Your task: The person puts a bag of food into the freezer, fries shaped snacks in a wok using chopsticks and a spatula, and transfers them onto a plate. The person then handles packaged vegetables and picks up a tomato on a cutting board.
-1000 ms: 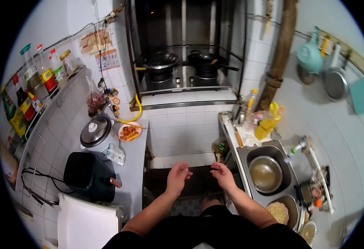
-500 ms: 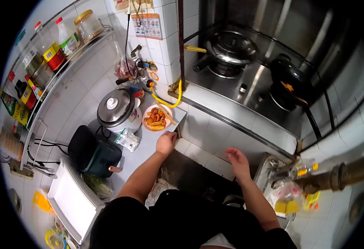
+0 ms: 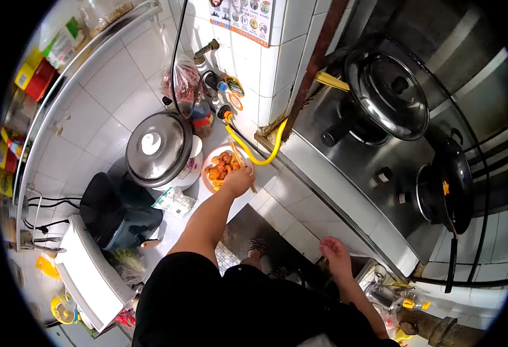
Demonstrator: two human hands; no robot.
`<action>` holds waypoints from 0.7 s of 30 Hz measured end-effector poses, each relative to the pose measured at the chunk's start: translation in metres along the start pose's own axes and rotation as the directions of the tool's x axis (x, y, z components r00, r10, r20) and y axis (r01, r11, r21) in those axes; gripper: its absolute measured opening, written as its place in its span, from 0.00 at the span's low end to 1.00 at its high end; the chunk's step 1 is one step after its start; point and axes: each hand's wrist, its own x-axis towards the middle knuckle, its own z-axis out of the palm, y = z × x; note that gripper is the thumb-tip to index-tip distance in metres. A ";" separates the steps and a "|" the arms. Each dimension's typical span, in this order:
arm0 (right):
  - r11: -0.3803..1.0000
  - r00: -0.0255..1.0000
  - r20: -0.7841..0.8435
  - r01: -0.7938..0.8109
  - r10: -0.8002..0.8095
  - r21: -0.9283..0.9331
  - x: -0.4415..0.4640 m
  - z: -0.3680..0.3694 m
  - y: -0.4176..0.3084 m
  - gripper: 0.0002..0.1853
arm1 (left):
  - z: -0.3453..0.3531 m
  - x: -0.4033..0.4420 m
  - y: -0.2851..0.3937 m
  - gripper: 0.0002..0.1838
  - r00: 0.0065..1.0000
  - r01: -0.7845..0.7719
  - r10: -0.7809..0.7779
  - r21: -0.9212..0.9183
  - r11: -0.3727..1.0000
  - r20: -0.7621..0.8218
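Note:
My left hand (image 3: 239, 180) reaches over a plate (image 3: 204, 174) of orange-brown cooked food pieces (image 3: 219, 165). Its fingers are closed on a pair of wooden chopsticks (image 3: 236, 152) that lie across the plate's right side; the fingertips are partly hidden. Low in front of the stove counter hangs my right hand (image 3: 335, 253), empty, with loosely bent fingers apart. Left of the plate, a rice cooker (image 3: 158, 147) with a steel lid stands on the table, and a white plastic packet (image 3: 174, 201) lies in front of it.
A lidded pan (image 3: 386, 95) and a black wok (image 3: 453, 185) sit on the gas stove (image 3: 361, 165). A yellow hose (image 3: 274, 151) curves beside the plate. Bottles (image 3: 37, 75) line the wall shelf at left, above a dark bin-like container (image 3: 121, 214). A pipe (image 3: 439, 329) crosses at lower right.
My left hand has moved from the table's edge onto the chopsticks at the plate. My right hand stays low and empty. The camera view has shifted and tilted downward.

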 end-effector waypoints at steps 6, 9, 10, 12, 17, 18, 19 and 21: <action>0.999 0.999 0.037 -0.002 0.003 -0.035 0.036 0.019 -0.027 0.17 | 0.035 0.020 -0.022 0.16 0.994 -0.107 0.109 0.093 0.990 -0.010; 0.995 0.998 0.029 0.059 -0.057 -0.080 0.048 0.023 -0.039 0.17 | -0.013 0.015 -0.010 0.15 0.997 0.057 -0.049 -0.152 0.987 0.057; 0.991 0.997 0.017 0.079 -0.078 -0.108 0.051 0.022 -0.044 0.18 | -0.018 0.011 -0.014 0.15 0.999 -0.041 0.042 -0.078 0.996 0.018; 0.970 0.984 -0.041 0.164 -0.174 -0.182 0.051 0.023 -0.053 0.19 | -0.029 0.002 -0.024 0.15 0.989 -0.144 0.144 0.007 0.990 -0.015; 0.740 0.759 -0.232 0.436 -0.608 -0.512 0.003 0.001 -0.139 0.21 | -0.130 -0.063 0.031 0.12 0.957 -0.201 0.180 -0.072 0.977 -0.229; 0.690 0.689 -0.291 0.414 -0.664 -0.595 -0.009 -0.017 -0.148 0.21 | -0.134 -0.075 0.035 0.11 0.928 -0.293 0.240 -0.161 0.942 -0.284; 0.638 0.627 -0.317 0.387 -0.711 -0.666 -0.019 -0.031 -0.155 0.22 | -0.137 -0.087 0.049 0.10 0.893 -0.375 0.249 -0.313 0.872 -0.375; 0.506 0.448 -0.345 0.310 -0.825 -0.805 -0.041 -0.054 -0.172 0.22 | -0.124 -0.100 0.068 0.06 0.937 -0.322 0.091 -0.735 0.597 -0.336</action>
